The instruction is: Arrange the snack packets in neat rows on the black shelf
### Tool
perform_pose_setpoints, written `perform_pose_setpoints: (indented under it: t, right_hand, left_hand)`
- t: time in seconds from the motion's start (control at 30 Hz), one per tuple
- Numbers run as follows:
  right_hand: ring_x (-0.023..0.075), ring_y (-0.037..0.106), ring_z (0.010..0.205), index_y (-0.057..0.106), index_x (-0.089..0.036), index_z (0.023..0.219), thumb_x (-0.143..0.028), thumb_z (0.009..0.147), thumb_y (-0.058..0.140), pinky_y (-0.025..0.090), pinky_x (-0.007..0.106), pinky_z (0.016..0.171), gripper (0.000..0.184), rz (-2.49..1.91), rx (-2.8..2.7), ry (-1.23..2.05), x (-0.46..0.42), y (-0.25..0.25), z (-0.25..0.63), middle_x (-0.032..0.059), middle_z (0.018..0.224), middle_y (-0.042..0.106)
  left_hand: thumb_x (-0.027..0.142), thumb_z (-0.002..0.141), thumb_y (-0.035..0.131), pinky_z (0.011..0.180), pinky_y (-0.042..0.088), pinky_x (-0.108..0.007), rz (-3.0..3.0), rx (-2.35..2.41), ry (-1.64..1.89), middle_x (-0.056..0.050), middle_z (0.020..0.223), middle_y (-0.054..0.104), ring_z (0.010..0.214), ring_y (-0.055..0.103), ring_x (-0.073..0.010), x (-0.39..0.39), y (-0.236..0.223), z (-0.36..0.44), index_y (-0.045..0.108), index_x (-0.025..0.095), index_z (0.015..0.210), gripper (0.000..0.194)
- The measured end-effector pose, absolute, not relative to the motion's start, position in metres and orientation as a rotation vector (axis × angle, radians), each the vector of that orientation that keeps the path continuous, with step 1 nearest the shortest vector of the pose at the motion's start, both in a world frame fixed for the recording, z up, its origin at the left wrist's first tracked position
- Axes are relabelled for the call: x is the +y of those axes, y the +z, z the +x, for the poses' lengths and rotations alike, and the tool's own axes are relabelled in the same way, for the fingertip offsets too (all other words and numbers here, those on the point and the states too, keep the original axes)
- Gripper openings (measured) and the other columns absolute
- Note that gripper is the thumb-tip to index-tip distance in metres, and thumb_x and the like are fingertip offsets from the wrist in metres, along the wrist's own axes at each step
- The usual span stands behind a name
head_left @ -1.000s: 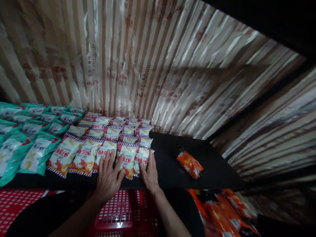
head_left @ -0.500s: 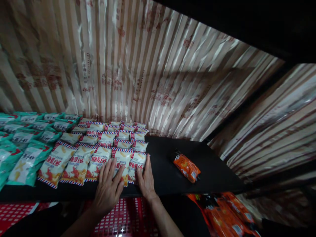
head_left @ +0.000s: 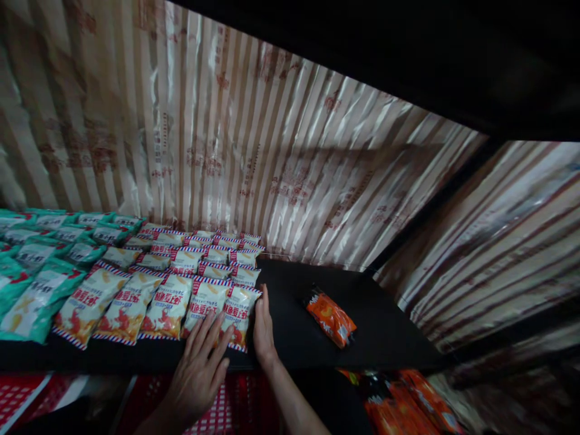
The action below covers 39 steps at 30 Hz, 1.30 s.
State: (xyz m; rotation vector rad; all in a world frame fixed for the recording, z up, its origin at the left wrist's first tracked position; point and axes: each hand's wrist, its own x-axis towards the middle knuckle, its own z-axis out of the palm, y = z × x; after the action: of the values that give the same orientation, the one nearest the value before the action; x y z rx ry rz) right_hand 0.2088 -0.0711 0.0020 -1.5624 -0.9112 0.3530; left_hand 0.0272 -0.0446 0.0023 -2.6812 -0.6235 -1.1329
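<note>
Rows of white snack bags [head_left: 167, 306] with red lettering and striped edges lie on a black shelf [head_left: 294, 338]. My left hand [head_left: 202, 356] rests with spread fingers over the lower parts of the two rightmost front bags. Along the right side of the end snack bag [head_left: 240, 314], my right hand [head_left: 263, 326] stands on edge, its fingers straight and touching the bag. Neither hand grasps a bag. Teal snack bags [head_left: 43, 299] fill the shelf to the left.
An orange snack bag [head_left: 330, 315] lies on the shelf to my right. Below the shelf edge are more orange bags [head_left: 403, 405] and a red plastic basket [head_left: 212, 417]. Striped sheeting [head_left: 217, 145] hangs behind; a dark upper shelf [head_left: 408, 54] overhangs.
My left hand has slid right and down across the front bags. My right hand has turned more on edge beside the end bag. The view has shifted slightly.
</note>
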Motion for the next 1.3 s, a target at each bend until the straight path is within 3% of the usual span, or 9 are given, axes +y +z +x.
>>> perform_pose_setpoints:
  t: [0.17, 0.3, 0.57, 0.83, 0.93, 1.1, 1.3]
  right_hand:
    - [0.0188, 0.044, 0.125, 0.031, -0.016, 0.140, -0.058, 0.090, 0.009, 0.039, 0.039, 0.100, 0.069, -1.348, -0.803, 0.533, -0.038, 0.019, 0.231, 0.0083, 0.138, 0.044]
    - [0.0201, 0.052, 0.118, 0.034, -0.018, 0.139, -0.061, 0.089, 0.004, 0.041, 0.039, 0.097, 0.072, -1.267, -0.831, 0.664, -0.024, 0.038, 0.239, 0.0073, 0.135, 0.048]
    - [0.0197, 0.044, 0.125, 0.031, -0.020, 0.140, -0.057, 0.091, 0.006, 0.040, 0.042, 0.099, 0.066, -1.167, -0.804, 0.742, -0.024, 0.034, 0.251, 0.0075, 0.140, 0.041]
    - [0.0193, 0.031, 0.133, 0.030, -0.015, 0.140, -0.060, 0.090, 0.012, 0.029, 0.045, 0.106, 0.070, -1.205, -0.663, 0.796, -0.002, 0.015, 0.278, 0.0083, 0.144, 0.031]
    - [0.0199, 0.036, 0.130, 0.033, -0.020, 0.139, -0.064, 0.087, 0.017, 0.033, 0.041, 0.105, 0.070, -1.080, -0.637, 0.879, 0.003, 0.017, 0.269, 0.0046, 0.142, 0.038]
    - [0.0214, 0.045, 0.124, 0.037, -0.027, 0.137, -0.068, 0.079, 0.041, 0.036, 0.035, 0.102, 0.072, -0.936, -0.483, 0.948, 0.005, 0.020, 0.247, -0.0015, 0.133, 0.051]
    - [0.0186, 0.037, 0.130, 0.037, -0.028, 0.137, -0.068, 0.079, 0.039, 0.031, 0.033, 0.106, 0.070, -1.018, -0.516, 0.765, 0.008, 0.012, 0.245, -0.0021, 0.135, 0.049]
  left_hand:
    - [0.022, 0.081, 0.048, 0.111, 0.018, -0.043, -2.619, -0.621, -1.100, -0.007, 0.144, 0.037, 0.135, 0.025, -0.0276, -0.050, -0.005, 0.041, 0.039, 0.019, 0.136, 0.055]
    - [0.022, 0.080, 0.049, 0.112, 0.013, -0.045, -2.585, -0.604, -1.079, -0.008, 0.141, 0.041, 0.135, 0.025, -0.0286, -0.054, -0.013, 0.053, 0.045, 0.019, 0.131, 0.052]
    - [0.028, 0.079, 0.050, 0.112, 0.009, -0.048, -2.506, -0.638, -1.015, -0.010, 0.130, 0.054, 0.137, 0.018, -0.0293, -0.053, -0.016, 0.065, 0.055, 0.018, 0.122, 0.044]
    - [0.028, 0.078, 0.049, 0.112, 0.001, -0.049, -2.504, -0.623, -0.944, -0.008, 0.124, 0.059, 0.139, 0.012, -0.0281, -0.048, -0.021, 0.069, 0.057, 0.020, 0.119, 0.043]
    - [0.032, 0.082, 0.045, 0.113, 0.003, -0.046, -2.539, -0.670, -1.059, -0.008, 0.118, 0.063, 0.139, 0.014, -0.0241, -0.050, -0.025, 0.072, 0.059, 0.021, 0.116, 0.039]
    - [0.039, 0.087, 0.040, 0.114, 0.006, -0.041, -2.593, -0.746, -1.253, -0.007, 0.114, 0.065, 0.138, 0.018, -0.0189, -0.053, -0.030, 0.076, 0.059, 0.023, 0.115, 0.037]
    - [0.039, 0.085, 0.045, 0.114, 0.009, -0.042, -2.567, -0.720, -1.288, -0.006, 0.127, 0.057, 0.137, 0.020, -0.0201, -0.049, -0.037, 0.078, 0.056, 0.025, 0.119, 0.038]
